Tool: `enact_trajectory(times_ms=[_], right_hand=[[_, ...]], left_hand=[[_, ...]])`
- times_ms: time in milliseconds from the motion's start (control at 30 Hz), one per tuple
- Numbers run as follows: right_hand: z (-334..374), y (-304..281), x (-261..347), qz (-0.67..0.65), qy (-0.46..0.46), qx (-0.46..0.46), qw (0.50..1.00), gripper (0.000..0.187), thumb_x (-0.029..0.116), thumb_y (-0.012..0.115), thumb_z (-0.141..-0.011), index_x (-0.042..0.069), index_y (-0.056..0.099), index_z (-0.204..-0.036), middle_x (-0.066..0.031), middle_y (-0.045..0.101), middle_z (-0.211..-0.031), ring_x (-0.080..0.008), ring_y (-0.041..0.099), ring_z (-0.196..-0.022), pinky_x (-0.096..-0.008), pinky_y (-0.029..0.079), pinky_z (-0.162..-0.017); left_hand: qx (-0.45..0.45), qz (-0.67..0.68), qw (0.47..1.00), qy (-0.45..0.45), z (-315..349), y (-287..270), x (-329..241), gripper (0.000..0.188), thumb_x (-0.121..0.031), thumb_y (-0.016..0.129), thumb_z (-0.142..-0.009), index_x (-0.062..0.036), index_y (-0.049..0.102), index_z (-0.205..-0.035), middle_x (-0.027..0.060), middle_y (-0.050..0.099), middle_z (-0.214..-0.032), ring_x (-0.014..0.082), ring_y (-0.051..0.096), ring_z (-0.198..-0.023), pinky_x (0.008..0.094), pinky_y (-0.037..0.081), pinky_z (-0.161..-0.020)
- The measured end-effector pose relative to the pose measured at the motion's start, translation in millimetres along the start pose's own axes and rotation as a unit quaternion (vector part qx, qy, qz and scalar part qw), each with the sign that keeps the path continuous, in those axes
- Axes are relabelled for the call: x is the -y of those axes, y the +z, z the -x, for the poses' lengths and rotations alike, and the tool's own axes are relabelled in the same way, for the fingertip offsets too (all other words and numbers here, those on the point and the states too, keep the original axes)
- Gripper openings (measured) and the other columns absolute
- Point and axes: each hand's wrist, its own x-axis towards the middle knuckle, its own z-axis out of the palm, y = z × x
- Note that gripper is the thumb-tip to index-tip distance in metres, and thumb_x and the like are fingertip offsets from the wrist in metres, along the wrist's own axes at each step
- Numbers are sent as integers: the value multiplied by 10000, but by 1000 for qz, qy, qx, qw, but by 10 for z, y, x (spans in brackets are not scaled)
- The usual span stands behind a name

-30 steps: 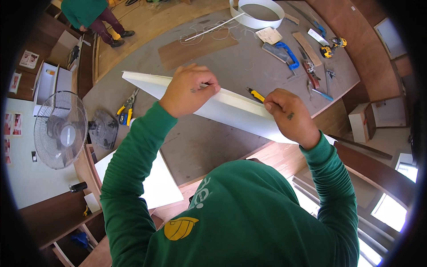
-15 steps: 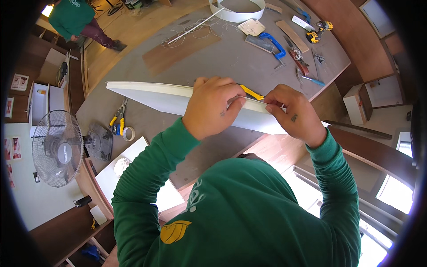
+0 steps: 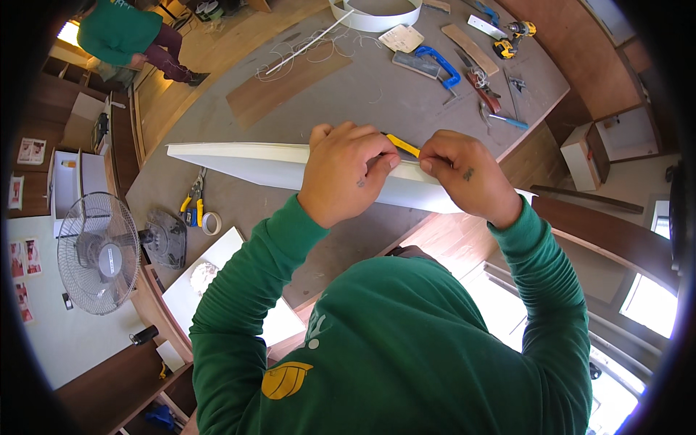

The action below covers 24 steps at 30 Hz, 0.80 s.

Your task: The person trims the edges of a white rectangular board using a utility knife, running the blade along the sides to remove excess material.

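Note:
A long white panel (image 3: 254,165) stands on edge across the table, a pale narrow strip along its upper edge. My left hand (image 3: 348,170) is closed over that edge near the middle, thumb and fingers pinched together on it. A short way to the right, my right hand (image 3: 467,174) pinches the same edge between thumb and curled fingers. Just beyond the edge, between both hands, shows a yellow tool handle (image 3: 401,145); the rest of it is hidden, and whether it is touched I cannot tell.
On the table (image 3: 319,239) lie yellow-handled snips (image 3: 193,199), a tape roll (image 3: 211,223), a blue clamp (image 3: 442,65), a cordless drill (image 3: 513,42) and a white coiled band (image 3: 377,20). A fan (image 3: 99,252) stands left. Another person (image 3: 134,40) is at the far left.
The view has shifted slightly. My right hand has come a little closer to my left along the panel's edge; both hands keep their pinch.

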Motion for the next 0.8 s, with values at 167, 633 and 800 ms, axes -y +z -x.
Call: enact_trajectory(times_ms=[167,633,800], right_hand=[[-48,-28,12,-16,61,24,998,112,58,684,-877,-39,698,-933,-199,675,-920,-369,654,-828,-402,516,-764],[793,-834,-210,219,-42,9,975,478,115,817,-809,37,662,-1254,-170,674,-1015,-360,632,-911,-452,493,-850],[1021,-700,-355,207,-34,-55,976,485,64,791,-818,57,675,-1288,-161,698,-1014,-343,646,-999,-449,480,-924]], left_hand=[[0,-2,1000,2,4,-9,-1,58,-180,695,-912,-150,699,-863,-30,658,-827,207,551,-814,386,319,-835],[71,-41,994,70,-52,-136,-102,396,-277,821,-796,-77,693,-1113,76,702,-1037,261,625,-966,409,373,-900],[108,20,985,132,-314,245,-373,446,-267,797,-827,-75,679,-1212,91,711,-1048,295,647,-929,420,446,-855]])
